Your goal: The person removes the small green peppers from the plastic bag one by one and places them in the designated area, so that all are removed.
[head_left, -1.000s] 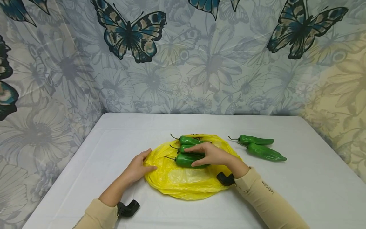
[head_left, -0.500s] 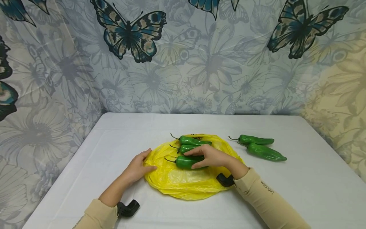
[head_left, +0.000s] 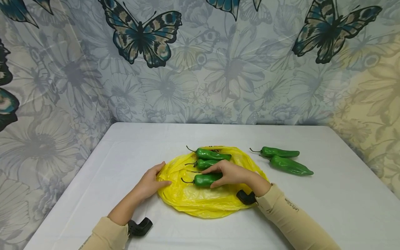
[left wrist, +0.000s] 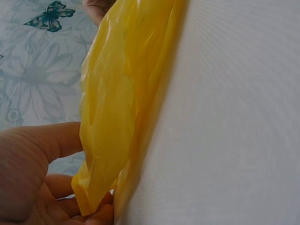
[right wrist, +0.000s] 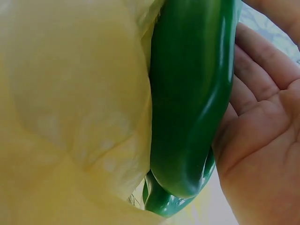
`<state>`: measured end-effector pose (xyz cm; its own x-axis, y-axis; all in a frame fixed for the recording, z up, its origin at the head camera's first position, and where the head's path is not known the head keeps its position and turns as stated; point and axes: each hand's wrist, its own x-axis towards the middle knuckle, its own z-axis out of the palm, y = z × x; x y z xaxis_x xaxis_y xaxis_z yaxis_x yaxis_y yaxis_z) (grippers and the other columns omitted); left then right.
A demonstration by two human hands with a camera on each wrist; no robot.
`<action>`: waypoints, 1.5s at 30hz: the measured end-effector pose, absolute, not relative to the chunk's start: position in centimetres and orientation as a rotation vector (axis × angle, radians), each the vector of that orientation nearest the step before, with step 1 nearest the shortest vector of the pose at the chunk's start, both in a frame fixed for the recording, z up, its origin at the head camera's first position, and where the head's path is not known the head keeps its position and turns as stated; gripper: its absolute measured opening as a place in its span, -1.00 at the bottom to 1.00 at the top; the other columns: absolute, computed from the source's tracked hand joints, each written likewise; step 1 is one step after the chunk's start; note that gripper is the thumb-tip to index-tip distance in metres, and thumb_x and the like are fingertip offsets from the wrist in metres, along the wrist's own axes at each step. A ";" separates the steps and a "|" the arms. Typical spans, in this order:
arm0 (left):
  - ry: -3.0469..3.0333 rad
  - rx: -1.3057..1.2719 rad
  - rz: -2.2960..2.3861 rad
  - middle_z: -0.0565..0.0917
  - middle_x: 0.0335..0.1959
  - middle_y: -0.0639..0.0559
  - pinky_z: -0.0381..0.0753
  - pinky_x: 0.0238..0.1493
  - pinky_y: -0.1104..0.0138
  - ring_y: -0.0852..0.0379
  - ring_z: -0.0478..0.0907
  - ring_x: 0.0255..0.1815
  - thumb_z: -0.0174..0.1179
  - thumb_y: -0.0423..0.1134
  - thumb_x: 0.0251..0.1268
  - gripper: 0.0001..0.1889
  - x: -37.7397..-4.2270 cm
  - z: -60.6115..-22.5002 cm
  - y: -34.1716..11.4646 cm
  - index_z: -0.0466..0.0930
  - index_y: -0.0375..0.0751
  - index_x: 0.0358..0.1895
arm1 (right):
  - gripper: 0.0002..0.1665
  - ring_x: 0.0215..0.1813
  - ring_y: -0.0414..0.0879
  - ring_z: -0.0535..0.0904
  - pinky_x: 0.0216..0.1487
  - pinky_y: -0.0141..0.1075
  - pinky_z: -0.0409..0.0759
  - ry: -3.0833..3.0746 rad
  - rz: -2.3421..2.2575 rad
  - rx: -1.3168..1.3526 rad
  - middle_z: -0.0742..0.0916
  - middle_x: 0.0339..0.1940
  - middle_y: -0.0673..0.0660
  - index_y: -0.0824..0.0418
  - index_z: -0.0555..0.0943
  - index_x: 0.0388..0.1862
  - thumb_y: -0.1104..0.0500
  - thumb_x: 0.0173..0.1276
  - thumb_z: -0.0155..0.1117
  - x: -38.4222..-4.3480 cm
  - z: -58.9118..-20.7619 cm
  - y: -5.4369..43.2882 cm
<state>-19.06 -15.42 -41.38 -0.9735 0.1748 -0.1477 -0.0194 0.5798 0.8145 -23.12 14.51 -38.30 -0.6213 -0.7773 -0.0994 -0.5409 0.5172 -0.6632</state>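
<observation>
A yellow plastic bag lies flattened on the table. My left hand grips its left edge, the thumb on one side and the fingers on the other in the left wrist view. On the bag, my right hand holds a green pepper between thumb and fingers; its right end is hidden under the palm. Behind it lie two more green peppers, a middle one and a far one. A further stem pokes out by the held pepper, its body hidden. The right wrist view has the large pepper close up.
Two green peppers, one slim and one broader, lie touching on the white table right of the bag. Black wrist cameras jut from the left sleeve and right sleeve. A butterfly-patterned cloth hangs behind.
My right hand has drawn the near pepper slightly toward me and right, widening the gap to the middle one and baring another stem. The left hand stays on the bag's edge.
</observation>
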 end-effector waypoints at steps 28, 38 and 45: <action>2.587 0.134 1.352 0.13 0.45 -0.23 0.02 0.44 -0.05 -0.19 -0.01 0.48 0.27 -0.25 0.14 -0.19 -19.0 -41.5 -15.6 0.06 -0.35 0.42 | -0.46 0.22 -0.10 0.49 0.18 -0.30 0.49 2.362 -0.809 -1.075 0.63 0.16 0.05 0.08 0.58 0.14 0.09 0.13 0.40 -22.9 -38.3 14.1; 2.578 0.130 1.367 0.13 0.45 -0.22 0.02 0.44 -0.04 -0.19 -0.01 0.48 0.27 -0.26 0.14 -0.19 -19.0 -41.5 -15.6 0.06 -0.35 0.42 | -0.47 0.22 -0.11 0.49 0.17 -0.31 0.49 2.361 -0.794 -1.089 0.64 0.15 0.03 0.05 0.59 0.13 0.07 0.13 0.40 -22.7 -38.0 14.1; 2.595 0.132 1.351 0.14 0.45 -0.23 0.04 0.44 -0.05 -0.19 0.01 0.48 0.27 -0.26 0.14 -0.20 -19.2 -41.6 -15.5 0.07 -0.35 0.42 | -0.47 0.18 -0.15 0.50 0.14 -0.34 0.51 2.392 -0.808 -1.099 0.65 0.13 -0.01 0.03 0.59 0.13 0.04 0.13 0.40 -22.7 -37.3 14.5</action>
